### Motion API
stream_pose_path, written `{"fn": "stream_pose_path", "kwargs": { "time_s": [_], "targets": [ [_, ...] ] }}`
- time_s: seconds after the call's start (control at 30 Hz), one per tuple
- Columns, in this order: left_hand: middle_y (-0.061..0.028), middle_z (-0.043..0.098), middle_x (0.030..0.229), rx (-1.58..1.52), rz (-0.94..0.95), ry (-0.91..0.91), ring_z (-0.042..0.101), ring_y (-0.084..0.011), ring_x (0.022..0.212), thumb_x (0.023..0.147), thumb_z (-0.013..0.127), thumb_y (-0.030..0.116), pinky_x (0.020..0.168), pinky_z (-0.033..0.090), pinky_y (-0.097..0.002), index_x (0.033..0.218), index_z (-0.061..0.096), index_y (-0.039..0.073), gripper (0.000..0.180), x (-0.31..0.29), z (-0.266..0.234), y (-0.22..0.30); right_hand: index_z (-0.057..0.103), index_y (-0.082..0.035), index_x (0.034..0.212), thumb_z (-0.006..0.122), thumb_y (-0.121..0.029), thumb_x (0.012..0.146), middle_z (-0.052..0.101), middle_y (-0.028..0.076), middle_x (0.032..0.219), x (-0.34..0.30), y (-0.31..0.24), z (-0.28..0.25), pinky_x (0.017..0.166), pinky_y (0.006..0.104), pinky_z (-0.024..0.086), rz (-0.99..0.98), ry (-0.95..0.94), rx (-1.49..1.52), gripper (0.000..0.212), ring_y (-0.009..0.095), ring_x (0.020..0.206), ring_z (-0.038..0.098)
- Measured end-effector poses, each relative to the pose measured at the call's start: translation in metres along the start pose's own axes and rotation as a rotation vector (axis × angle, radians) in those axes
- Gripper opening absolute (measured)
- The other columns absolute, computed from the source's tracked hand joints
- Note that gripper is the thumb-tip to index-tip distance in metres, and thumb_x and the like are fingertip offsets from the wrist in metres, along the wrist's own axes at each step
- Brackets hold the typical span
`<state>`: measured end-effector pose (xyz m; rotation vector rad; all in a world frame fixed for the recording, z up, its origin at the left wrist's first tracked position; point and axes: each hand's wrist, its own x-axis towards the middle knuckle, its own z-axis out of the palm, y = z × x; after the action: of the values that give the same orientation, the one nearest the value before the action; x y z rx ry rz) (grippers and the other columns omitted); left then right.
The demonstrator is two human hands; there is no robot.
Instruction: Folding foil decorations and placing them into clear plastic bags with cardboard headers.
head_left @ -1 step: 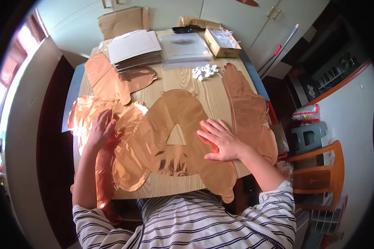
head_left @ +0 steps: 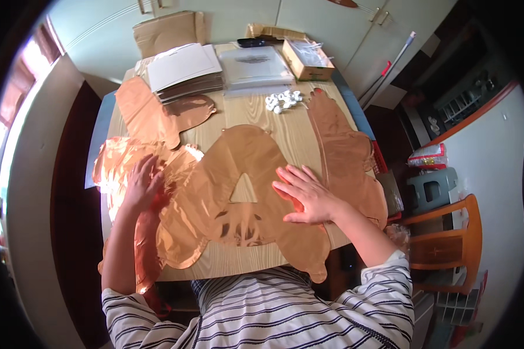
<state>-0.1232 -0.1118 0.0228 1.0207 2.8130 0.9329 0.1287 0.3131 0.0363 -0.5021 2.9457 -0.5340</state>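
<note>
A flat rose-gold foil balloon shaped like the letter A (head_left: 247, 148) lies across the middle of the table, its feet toward me. My right hand (head_left: 308, 195) rests flat on its right leg, fingers stretched out and a little apart. Over at the left, my left hand (head_left: 142, 183) lies on a crumpled, shiny foil balloon (head_left: 113, 163), fingers extended and nothing gripped. That crumpled foil meets the A's left side and hangs over the near table edge. Another flat foil balloon (head_left: 142, 113) is at the far left, and a long flat one (head_left: 346, 151) lies along the right side.
At the back of the wooden table (head_left: 221, 264) are a stack of white sheets (head_left: 183, 64), clear plastic sleeves (head_left: 256, 70) and a small open box (head_left: 308, 61). A cluster of small white pieces (head_left: 282, 102) sits before them. A wooden chair (head_left: 471, 232) stands at the right.
The whole view has shifted very slightly. Both hands keep their places on the foil.
</note>
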Motion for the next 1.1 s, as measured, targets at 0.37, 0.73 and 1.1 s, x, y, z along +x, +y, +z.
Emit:
{"fn": "stream_pose_path", "kwargs": {
  "time_s": [0.37, 0.73, 1.1],
  "targets": [
    [-0.0215, 0.044, 0.151, 0.167, 0.398, -0.187, 0.035, -0.0444, 0.144, 0.085, 0.072, 0.041, 0.12, 0.023, -0.0589, 0.143, 0.052, 0.005, 0.071, -0.003, 0.069, 0.099, 0.07, -0.005, 0.089, 0.073, -0.024, 0.089, 0.068, 0.012, 0.089, 0.025, 0.116, -0.024, 0.074, 0.0415, 0.055, 0.379, 0.857, 0.29, 0.019, 0.028, 0.085, 0.069],
    [-0.0209, 0.049, 0.142, 0.042, 0.46, -0.148, 0.039, -0.0451, 0.14, 0.082, 0.077, 0.032, 0.117, 0.029, -0.0569, 0.133, 0.059, 0.007, 0.06, 0.031, 0.08, 0.151, 0.068, -0.008, 0.086, 0.085, -0.045, 0.076, 0.067, 0.015, 0.096, 0.046, 0.2, -0.033, 0.085, 0.0423, 0.053, 0.967, 0.629, 0.068, 0.042, 0.03, 0.095, 0.065],
    [-0.0184, 0.059, 0.133, -0.179, 0.63, -0.213, 0.055, -0.0365, 0.127, 0.088, 0.073, 0.023, 0.111, 0.04, -0.0485, 0.123, 0.065, 0.005, 0.039, 0.153, 0.188, 0.246, 0.074, -0.012, 0.082, 0.074, -0.032, 0.086, 0.075, 0.01, 0.088, 0.048, 0.194, -0.036, 0.076, 0.0441, 0.054, 0.961, 0.737, 0.072, 0.021, 0.03, 0.084, 0.071]
  ]
}}
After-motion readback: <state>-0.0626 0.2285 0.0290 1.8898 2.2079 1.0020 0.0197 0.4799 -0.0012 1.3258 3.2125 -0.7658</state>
